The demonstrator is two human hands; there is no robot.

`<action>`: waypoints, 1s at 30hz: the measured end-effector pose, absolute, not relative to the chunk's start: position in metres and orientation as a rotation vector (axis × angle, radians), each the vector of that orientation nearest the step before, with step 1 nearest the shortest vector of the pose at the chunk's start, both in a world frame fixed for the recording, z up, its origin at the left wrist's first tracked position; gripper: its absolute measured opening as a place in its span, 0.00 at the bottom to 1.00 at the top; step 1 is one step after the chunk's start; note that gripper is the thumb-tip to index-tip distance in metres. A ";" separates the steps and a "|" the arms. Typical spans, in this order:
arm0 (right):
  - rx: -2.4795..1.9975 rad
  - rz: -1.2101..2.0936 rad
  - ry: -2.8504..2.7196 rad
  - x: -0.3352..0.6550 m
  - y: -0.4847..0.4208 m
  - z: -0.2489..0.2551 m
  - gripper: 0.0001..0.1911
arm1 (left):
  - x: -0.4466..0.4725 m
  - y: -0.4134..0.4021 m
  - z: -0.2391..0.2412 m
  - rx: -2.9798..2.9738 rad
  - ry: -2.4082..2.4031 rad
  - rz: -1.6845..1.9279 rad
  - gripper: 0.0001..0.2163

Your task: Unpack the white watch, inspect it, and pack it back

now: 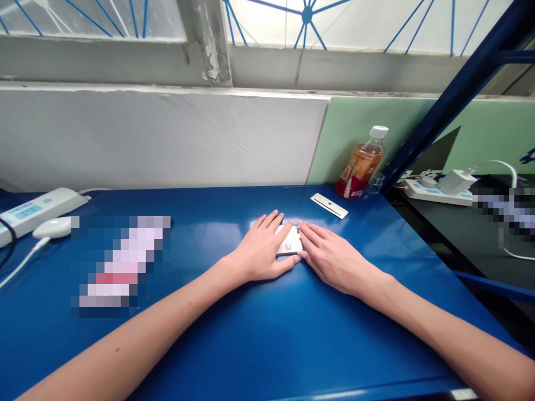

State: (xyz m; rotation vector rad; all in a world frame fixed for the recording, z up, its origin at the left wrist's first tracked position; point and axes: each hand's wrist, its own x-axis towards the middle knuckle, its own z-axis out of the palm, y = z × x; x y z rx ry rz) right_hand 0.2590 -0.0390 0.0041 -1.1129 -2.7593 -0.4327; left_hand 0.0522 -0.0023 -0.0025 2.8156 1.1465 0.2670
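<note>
A small, flat rectangular thing with a white top and a dark lower edge lies on the blue table. My left hand is flat across its left part with the fingers stretched out, hiding that side. At its right edge, my right hand has its fingers close together at the upper corner and the thumb near the lower corner. What the thing is cannot be made out. Behind my right hand lies a white strip with a dark slot and a dot.
A drink bottle with a white cap stands at the back right, near a small clear cup. On the left are a blurred-out phone-like slab, a white power strip and a white charger. A blue post slants at right.
</note>
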 end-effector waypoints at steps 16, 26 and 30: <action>-0.969 -0.050 -2.679 0.263 -0.029 0.001 0.20 | 0.054 -0.002 0.002 2.807 1.131 0.255 0.37; -1.203 0.108 -2.261 0.264 -0.035 -0.007 0.14 | 0.053 -0.002 -0.002 2.798 1.180 0.241 0.35; -1.220 0.210 -2.139 0.259 -0.038 -0.009 0.12 | 0.053 -0.001 -0.005 2.809 1.172 0.263 0.35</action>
